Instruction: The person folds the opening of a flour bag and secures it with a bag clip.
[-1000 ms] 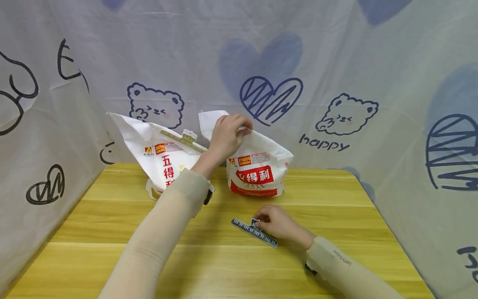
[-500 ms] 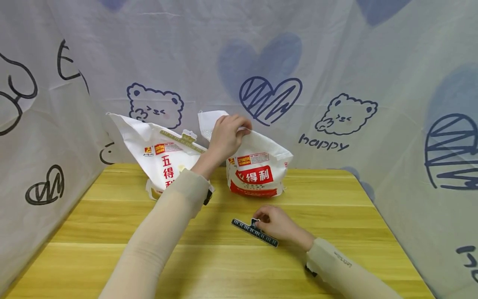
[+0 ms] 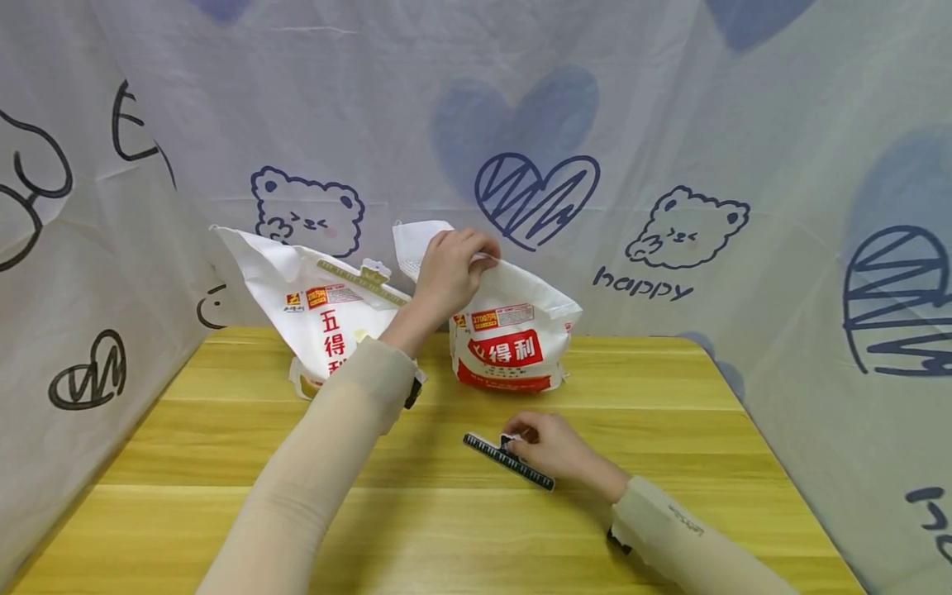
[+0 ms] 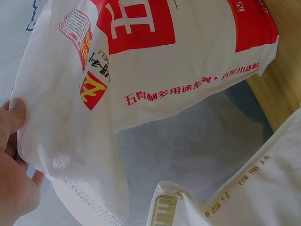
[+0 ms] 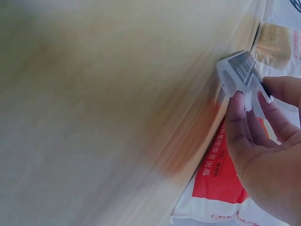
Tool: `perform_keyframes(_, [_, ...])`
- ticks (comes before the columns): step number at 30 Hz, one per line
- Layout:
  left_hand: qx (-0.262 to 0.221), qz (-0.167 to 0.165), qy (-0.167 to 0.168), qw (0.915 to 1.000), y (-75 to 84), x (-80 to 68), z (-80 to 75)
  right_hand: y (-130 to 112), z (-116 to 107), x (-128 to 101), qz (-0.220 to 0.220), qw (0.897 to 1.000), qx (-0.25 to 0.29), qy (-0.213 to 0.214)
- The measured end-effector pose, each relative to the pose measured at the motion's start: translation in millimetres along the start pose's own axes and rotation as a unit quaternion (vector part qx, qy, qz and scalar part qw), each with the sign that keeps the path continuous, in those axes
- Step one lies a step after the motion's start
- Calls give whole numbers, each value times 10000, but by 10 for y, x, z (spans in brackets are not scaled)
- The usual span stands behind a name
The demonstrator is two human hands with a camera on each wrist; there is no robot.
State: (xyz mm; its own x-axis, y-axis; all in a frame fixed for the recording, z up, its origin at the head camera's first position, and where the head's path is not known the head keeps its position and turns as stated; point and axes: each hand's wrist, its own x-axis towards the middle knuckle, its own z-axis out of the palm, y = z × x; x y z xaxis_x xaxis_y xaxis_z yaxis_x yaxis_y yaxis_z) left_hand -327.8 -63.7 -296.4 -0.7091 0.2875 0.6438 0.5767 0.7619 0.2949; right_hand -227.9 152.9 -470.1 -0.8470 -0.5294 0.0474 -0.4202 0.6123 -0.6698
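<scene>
My left hand grips the folded top edge of a white flour bag with red print, thumb on one side and fingers on the other in the left wrist view. My right hand pinches the handle of a long black clip patterned like piano keys, in front of that bag and low over the table. In the right wrist view the clip sits between thumb and fingertips. To the left leans a second white flour bag, with a gold clip across its top edge; my left forearm partly covers this bag.
Both bags stand toward the back of a wooden table. Behind and beside it hang white cloth sheets printed with hearts and bears. The left sleeve crosses the table's front left.
The black clip has turned slightly in my right hand, its face now tilted differently. My left hand keeps its grip on the bag's top, unmoved.
</scene>
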Motion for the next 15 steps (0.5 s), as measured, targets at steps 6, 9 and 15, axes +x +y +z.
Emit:
perform_keyframes(6, [-21, 10, 24, 10000, 5, -2, -5, 0, -13, -32, 33, 9997, 144, 183])
perform_keyframes(9, [-33, 7, 34, 10000, 3, -4, -5, -3, -30, -45, -29, 9994, 179, 288])
perform_keyframes(15, [-24, 16, 40, 10000, -5, -3, 6, -21, -77, -81, -100, 9985, 261, 468])
